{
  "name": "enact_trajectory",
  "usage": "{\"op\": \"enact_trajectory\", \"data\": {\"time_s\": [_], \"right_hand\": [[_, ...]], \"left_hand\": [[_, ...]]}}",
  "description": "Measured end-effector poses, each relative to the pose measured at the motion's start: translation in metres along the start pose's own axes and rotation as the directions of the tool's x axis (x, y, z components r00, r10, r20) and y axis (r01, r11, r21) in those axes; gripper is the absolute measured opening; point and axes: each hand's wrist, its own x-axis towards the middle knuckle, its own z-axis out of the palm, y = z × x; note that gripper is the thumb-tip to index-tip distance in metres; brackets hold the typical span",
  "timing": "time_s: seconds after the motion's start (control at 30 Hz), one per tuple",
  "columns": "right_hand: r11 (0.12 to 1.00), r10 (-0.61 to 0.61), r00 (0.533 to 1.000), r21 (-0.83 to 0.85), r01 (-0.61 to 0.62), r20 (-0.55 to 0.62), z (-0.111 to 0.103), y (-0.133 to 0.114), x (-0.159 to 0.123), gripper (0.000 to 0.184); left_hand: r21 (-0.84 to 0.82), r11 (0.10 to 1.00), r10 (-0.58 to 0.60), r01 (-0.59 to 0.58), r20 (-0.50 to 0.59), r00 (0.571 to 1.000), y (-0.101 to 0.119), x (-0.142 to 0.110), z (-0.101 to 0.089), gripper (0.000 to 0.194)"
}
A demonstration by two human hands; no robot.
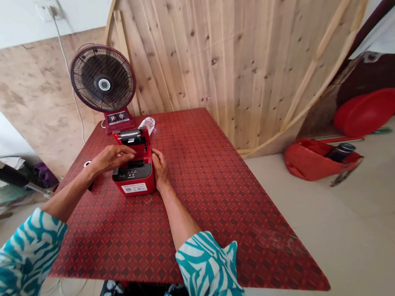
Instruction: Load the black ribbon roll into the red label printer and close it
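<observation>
A small red and black label printer (135, 174) stands on the table with its lid (132, 136) raised, showing a roller and the inner bay. My left hand (115, 157) is over the open bay from the left, its fingers bent together at the opening. Whether something small is between the fingertips is hidden. Against the printer's right side rests my right hand (160, 167), gripping its wall with the fingers partly hidden. A label with a printed code (134, 187) is on the printer's front.
A red-patterned table (210, 210) bears a fan (103, 83) and a clear plastic bottle (147, 124) behind the printer. A small white ring-shaped item (87, 163) lies left of my left wrist. On the floor at right are a red bag (308, 160) and a red basin (368, 112).
</observation>
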Motion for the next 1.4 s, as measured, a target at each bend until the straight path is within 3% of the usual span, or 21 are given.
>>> {"op": "enact_trajectory", "data": {"time_s": [0.1,0.2,0.5,0.63,0.8,0.9,1.17,1.4], "right_hand": [[1.0,0.012,1.0,0.021,-0.012,0.004,0.0,0.0,-0.001,0.035],[1.0,0.01,1.0,0.026,-0.011,0.015,-0.001,0.0,-0.002,0.037],[0.999,0.022,1.0,0.023,-0.023,0.005,-0.001,0.001,-0.002,0.037],[1.0,0.016,1.0,0.012,-0.016,-0.005,-0.001,-0.001,-0.002,0.036],[1.0,0.01,1.0,0.007,-0.009,-0.004,-0.001,0.001,-0.002,0.036],[1.0,-0.002,1.0,0.003,0.002,0.0,-0.001,0.002,-0.002,0.037],[0.999,0.0,1.0,0.039,0.0,0.0,-0.003,0.008,0.0,0.036],[0.997,0.063,0.998,0.044,-0.062,-0.012,-0.001,0.005,0.003,0.038]], "left_hand": [[0.008,1.0,-0.023,0.023,-0.015,1.0,0.003,-0.031,-0.001,0.042],[0.002,1.0,0.023,-0.023,0.013,1.0,0.006,-0.045,0.007,0.041],[-0.015,1.0,-0.01,0.009,-0.085,0.996,0.005,-0.035,0.018,0.029],[0.046,0.995,0.092,-0.087,-0.134,0.987,0.008,-0.035,0.019,0.028],[0.204,0.934,0.339,-0.294,-0.242,0.909,0.008,-0.046,0.025,0.026],[0.295,0.89,0.429,-0.348,-0.28,0.859,0.01,-0.057,0.031,0.022],[0.392,0.849,0.493,-0.353,-0.348,0.797,0.014,-0.077,0.048,0.014],[0.392,0.865,0.487,-0.312,-0.509,0.71,0.009,-0.081,0.072,0.014]]}}
